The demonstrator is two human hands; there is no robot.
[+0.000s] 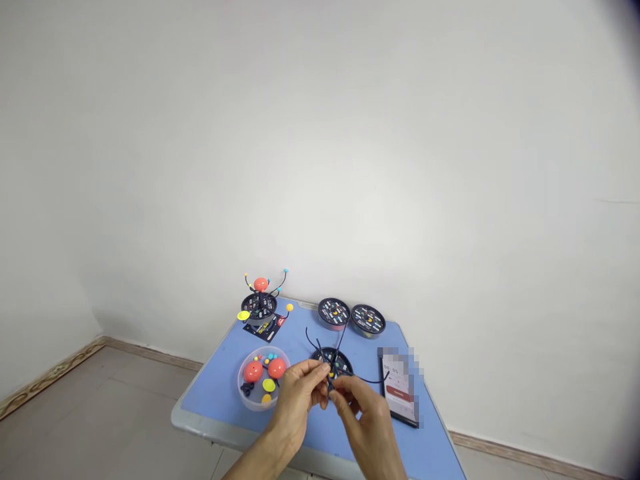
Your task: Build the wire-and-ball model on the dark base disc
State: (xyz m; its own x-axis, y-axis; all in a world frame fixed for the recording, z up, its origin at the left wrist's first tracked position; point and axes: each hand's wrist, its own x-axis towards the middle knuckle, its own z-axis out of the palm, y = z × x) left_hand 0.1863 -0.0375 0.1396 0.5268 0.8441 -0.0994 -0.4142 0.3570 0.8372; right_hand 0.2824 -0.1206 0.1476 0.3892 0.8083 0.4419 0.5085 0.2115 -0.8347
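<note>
My left hand [300,393] pinches the centre of a black piece with several thin curved arms [339,343] spreading outward. Close beside it, my right hand [363,407] has its fingers closed on the same black piece at its near side. Just behind the fingers is a round black base [345,360] with a printed top, partly hidden by the hands. To the left of my left hand, a clear bowl [243,393] holds two red balls [253,372], a yellow disc [269,385], small coloured balls and black parts.
An assembled model [261,285] with a red ball stands at the back left beside a black card [267,329]. Two round black bases [334,311] [369,320] sit at the back of the blue table [215,387]. A phone [400,390] lies on the right. Behind is a wall.
</note>
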